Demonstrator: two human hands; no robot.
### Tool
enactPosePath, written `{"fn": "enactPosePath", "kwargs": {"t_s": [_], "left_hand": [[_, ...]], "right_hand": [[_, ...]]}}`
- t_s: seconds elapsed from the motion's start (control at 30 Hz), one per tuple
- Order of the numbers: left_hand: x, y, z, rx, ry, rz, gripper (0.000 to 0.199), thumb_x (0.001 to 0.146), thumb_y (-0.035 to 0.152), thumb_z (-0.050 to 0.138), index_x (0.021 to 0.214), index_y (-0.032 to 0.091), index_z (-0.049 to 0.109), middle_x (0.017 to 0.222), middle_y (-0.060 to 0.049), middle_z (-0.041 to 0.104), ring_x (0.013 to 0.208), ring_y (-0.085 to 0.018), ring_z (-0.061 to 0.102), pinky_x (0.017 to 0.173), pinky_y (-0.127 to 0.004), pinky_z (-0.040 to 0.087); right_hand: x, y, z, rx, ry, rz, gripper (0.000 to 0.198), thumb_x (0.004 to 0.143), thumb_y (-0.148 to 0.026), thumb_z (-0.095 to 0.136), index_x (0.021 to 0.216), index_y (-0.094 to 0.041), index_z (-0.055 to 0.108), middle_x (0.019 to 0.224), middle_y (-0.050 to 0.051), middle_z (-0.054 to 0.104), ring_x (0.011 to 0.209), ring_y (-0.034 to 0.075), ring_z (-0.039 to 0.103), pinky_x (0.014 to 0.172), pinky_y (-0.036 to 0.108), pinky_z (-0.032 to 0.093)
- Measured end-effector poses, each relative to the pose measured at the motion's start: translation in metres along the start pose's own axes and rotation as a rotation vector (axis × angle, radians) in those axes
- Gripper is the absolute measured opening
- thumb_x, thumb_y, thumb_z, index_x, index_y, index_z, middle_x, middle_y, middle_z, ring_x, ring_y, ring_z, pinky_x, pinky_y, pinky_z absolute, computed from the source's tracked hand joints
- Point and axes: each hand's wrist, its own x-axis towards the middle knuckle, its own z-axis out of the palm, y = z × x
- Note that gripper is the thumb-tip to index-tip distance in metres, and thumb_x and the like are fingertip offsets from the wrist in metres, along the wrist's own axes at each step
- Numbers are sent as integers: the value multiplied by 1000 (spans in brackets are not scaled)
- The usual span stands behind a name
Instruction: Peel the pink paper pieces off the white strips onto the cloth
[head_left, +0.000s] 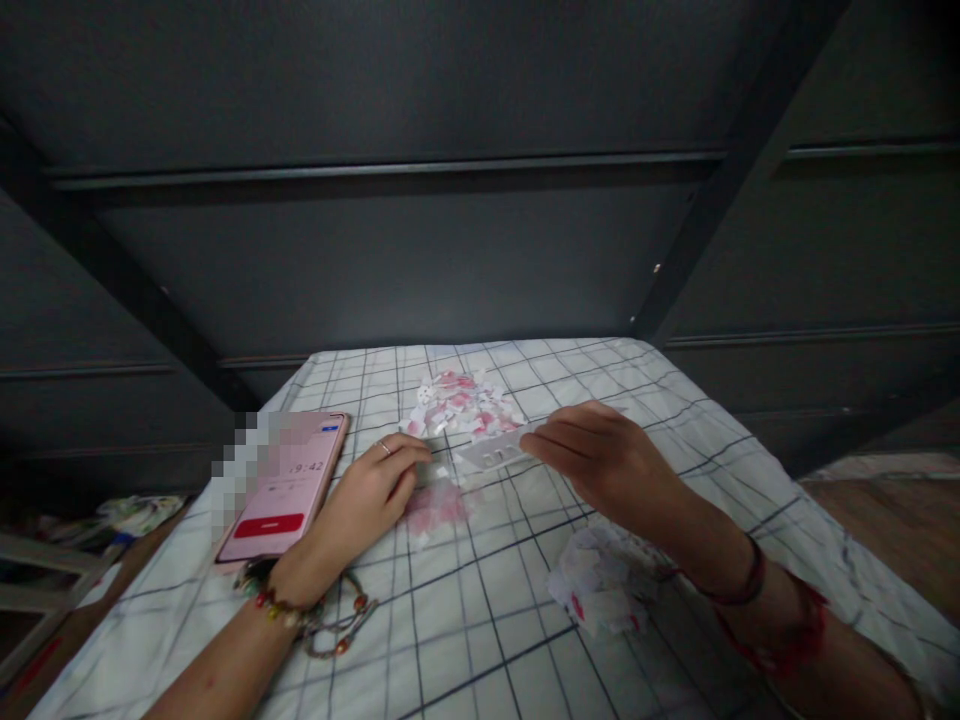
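My right hand (600, 455) pinches one end of a flat, pale strip with several small marks or cut-outs (491, 458), held tilted over the cloth. Loosely curled, my left hand (382, 482) rests left of the strip with its fingers together; whether a small piece is between them I cannot make out. Just beyond the strip lies a pile of small white and pink scraps (454, 400), like cut paper. A flatter, blurred pink and white patch of scraps (439, 508) is beside my left fingertips. Below my right wrist sits another heap of mostly white scraps (600, 580).
A pink phone (274, 490) with its screen lit lies left of my left hand. A white cloth with dark grid lines (480, 620) covers the table. A dark panelled surface (420, 260) stands behind it. Low at the left is a pale frame (45, 600).
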Motion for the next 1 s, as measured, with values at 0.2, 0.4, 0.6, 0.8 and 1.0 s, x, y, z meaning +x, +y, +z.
{"fn": "enactPosePath", "kwargs": {"t_s": [0.2,0.4,0.6,0.8,1.0], "left_hand": [[0,-1,1,6,7,21,30,86,10,35,95,16,63,100,-6,65,97,-17,61,88,-37,51],[0,-1,0,6,25,27,29,86,10,37,94,17,63,98,-5,66,95,-16,62,89,-35,52],[-1,0,-3,-2,22,14,30,85,9,37,94,18,64,99,-4,66,96,-16,62,90,-35,51],[-1,-2,-2,12,10,25,29,85,9,38,95,17,64,99,-5,66,96,-17,62,90,-36,52],[-1,-2,0,6,1,16,30,84,8,37,94,18,64,99,-5,66,96,-16,62,89,-36,52]], "right_hand": [[-3,6,-1,-14,7,23,23,89,-7,42,86,-16,63,73,0,67,68,13,54,61,28,37],[-3,9,0,60,-59,55,25,86,-5,43,86,-18,65,72,0,67,67,12,55,60,27,37],[-20,28,-14,129,-163,204,35,78,3,41,81,-21,67,70,0,66,64,12,57,62,26,44],[-35,43,-19,146,-113,278,37,77,2,39,87,-22,65,76,0,68,71,13,61,67,28,48],[-31,39,-14,-55,-103,326,36,76,3,39,87,-20,64,73,1,66,70,15,59,67,29,44]]}}
